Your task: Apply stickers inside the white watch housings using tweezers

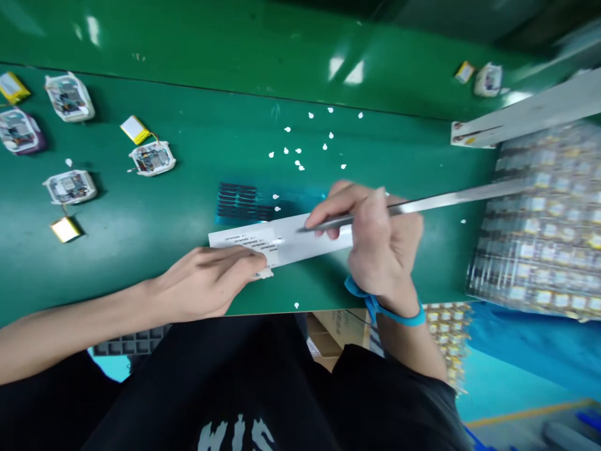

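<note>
My left hand (206, 279) grips the lower left edge of a white label sheet (310, 243), its thumb on the top face. Rows of small printed labels fill the sheet's left part; the right part is bare. In my right hand (382, 244) is a pair of long metal tweezers (441, 199), the tips pointing left, just over the sheet. I cannot tell whether they touch it or hold a label. Behind the sheet lies a blue film (223, 210) with rows of dark strips (241, 194).
Small white tabbed stickers (298, 151) are scattered over the green table (188, 207). To the left lie several opened device housings (154, 158) with circuit boards and yellow-taped batteries (134, 129). Stacked clear trays (539, 232) of parts stand right, by a white bar (521, 109).
</note>
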Demonstrator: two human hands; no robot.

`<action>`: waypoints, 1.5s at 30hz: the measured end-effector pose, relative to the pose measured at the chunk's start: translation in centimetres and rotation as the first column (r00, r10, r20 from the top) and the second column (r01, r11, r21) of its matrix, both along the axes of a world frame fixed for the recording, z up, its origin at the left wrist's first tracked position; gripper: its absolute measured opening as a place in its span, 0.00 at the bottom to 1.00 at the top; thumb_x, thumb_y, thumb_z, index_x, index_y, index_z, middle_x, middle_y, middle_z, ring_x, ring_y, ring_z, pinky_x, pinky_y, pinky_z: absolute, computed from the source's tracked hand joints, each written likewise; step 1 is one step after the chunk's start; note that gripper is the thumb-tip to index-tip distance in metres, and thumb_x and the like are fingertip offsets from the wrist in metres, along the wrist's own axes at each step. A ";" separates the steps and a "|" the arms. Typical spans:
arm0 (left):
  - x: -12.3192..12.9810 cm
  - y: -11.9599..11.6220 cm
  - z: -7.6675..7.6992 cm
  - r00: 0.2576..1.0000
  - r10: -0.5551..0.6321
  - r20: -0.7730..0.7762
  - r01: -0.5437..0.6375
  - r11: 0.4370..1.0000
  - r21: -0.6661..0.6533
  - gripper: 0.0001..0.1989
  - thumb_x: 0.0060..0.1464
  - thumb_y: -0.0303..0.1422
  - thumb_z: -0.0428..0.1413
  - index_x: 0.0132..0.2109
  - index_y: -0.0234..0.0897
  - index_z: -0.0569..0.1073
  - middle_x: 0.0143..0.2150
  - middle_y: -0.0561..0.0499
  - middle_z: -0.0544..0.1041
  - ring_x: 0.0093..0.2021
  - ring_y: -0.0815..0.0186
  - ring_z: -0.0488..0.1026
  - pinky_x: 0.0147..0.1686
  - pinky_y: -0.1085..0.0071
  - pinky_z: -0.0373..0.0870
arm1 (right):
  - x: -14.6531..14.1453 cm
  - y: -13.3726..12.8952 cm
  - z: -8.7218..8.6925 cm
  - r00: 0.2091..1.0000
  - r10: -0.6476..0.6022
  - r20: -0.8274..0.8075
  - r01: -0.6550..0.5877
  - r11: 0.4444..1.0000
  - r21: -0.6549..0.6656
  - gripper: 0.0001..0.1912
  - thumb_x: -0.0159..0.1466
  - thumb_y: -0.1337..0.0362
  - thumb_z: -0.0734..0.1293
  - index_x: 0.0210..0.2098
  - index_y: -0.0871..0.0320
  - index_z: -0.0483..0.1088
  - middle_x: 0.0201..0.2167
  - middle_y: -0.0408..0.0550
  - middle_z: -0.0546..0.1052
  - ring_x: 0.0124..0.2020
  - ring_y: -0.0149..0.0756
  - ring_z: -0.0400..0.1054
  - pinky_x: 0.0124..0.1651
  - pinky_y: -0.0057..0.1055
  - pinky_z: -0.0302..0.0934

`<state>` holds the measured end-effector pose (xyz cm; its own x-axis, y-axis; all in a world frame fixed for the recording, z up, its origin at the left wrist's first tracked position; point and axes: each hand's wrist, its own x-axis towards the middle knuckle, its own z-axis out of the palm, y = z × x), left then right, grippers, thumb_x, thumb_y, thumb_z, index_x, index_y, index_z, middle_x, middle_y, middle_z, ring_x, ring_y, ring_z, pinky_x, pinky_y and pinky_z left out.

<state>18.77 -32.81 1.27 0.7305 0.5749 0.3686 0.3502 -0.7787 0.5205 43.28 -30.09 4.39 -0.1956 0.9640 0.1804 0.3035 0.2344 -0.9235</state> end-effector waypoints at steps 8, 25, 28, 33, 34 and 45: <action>0.1 0.4 -0.3 0.993 0.016 -0.115 -0.014 1.000 0.023 0.08 0.68 0.21 0.48 0.47 0.34 0.69 0.54 0.39 0.84 0.42 0.55 0.86 0.30 0.67 0.81 | 2.1 -2.7 -3.8 0.992 -0.079 0.100 0.098 0.974 -0.204 0.20 0.75 0.55 0.66 0.30 0.56 0.77 0.27 0.44 0.80 0.30 0.32 0.77 0.32 0.28 0.67; 0.4 -0.2 1.6 0.936 0.279 0.213 -0.190 0.913 -0.361 0.10 0.67 0.23 0.58 0.50 0.38 0.80 0.41 0.52 0.87 0.34 0.68 0.84 0.36 0.77 0.82 | -0.2 -3.6 -1.6 0.946 -0.230 -0.228 0.192 0.965 -0.177 0.14 0.73 0.56 0.69 0.36 0.54 0.82 0.24 0.44 0.81 0.25 0.37 0.80 0.25 0.30 0.72; 0.4 0.0 2.4 0.905 0.349 0.244 -0.114 0.751 -0.650 0.11 0.65 0.21 0.58 0.51 0.37 0.80 0.41 0.52 0.86 0.23 0.75 0.77 0.22 0.81 0.74 | -2.2 -4.1 -0.6 0.920 -0.191 -0.342 0.162 0.980 -0.111 0.09 0.74 0.61 0.68 0.40 0.52 0.81 0.26 0.42 0.83 0.25 0.35 0.81 0.25 0.28 0.74; 0.1 0.1 2.5 0.876 0.367 0.313 0.069 0.547 -0.834 0.18 0.61 0.20 0.60 0.57 0.36 0.78 0.41 0.49 0.85 0.30 0.67 0.83 0.32 0.74 0.85 | -4.2 -3.7 -0.4 0.938 -0.139 -0.317 0.091 0.982 -0.164 0.11 0.75 0.61 0.66 0.39 0.55 0.79 0.31 0.44 0.86 0.23 0.32 0.80 0.22 0.26 0.73; 0.1 0.1 2.4 0.869 0.371 0.328 0.086 0.539 -0.838 0.19 0.60 0.19 0.60 0.57 0.37 0.78 0.41 0.49 0.85 0.31 0.66 0.84 0.33 0.74 0.86 | -4.4 -3.6 -0.4 0.942 -0.131 -0.309 0.083 0.983 -0.163 0.11 0.75 0.61 0.66 0.38 0.56 0.79 0.31 0.44 0.86 0.24 0.33 0.80 0.23 0.26 0.74; 0.1 0.0 2.4 0.866 0.378 0.328 0.086 0.534 -0.841 0.21 0.61 0.19 0.60 0.59 0.37 0.78 0.40 0.50 0.86 0.32 0.64 0.85 0.34 0.72 0.88 | -4.4 -3.4 -0.9 0.956 -0.117 -0.269 0.090 0.990 -0.110 0.11 0.75 0.62 0.66 0.38 0.56 0.80 0.29 0.45 0.85 0.24 0.34 0.80 0.25 0.28 0.76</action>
